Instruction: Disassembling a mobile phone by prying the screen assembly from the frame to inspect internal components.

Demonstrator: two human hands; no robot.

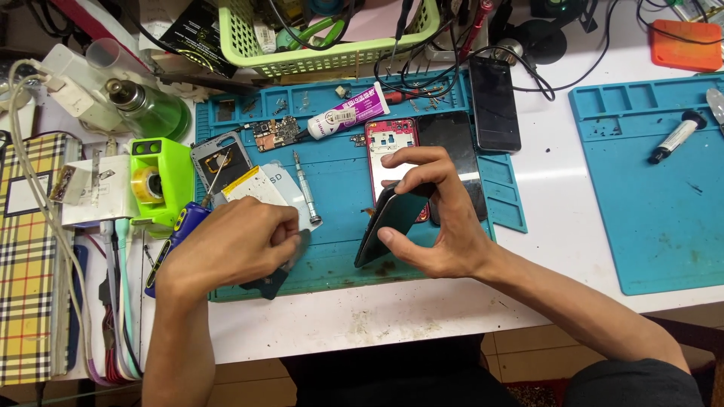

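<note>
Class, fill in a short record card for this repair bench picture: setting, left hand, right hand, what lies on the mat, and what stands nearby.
Setting: white table with a blue work mat
Left hand: closed on a small flat piece, over the mat's near edge
Right hand: holds a dark phone panel tilted on its edge
On the mat: red phone frame, glue tube, screwdriver, circuit board
Nearby: green tape holder, green basket, second blue mat

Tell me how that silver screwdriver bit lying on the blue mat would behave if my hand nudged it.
The silver screwdriver bit is a slim round metal rod, so it would probably roll sideways rather than slide. It looks stiff and light. It lies on the blue mat, whose rubbery-looking surface may slow it, close to the left hand.
</note>
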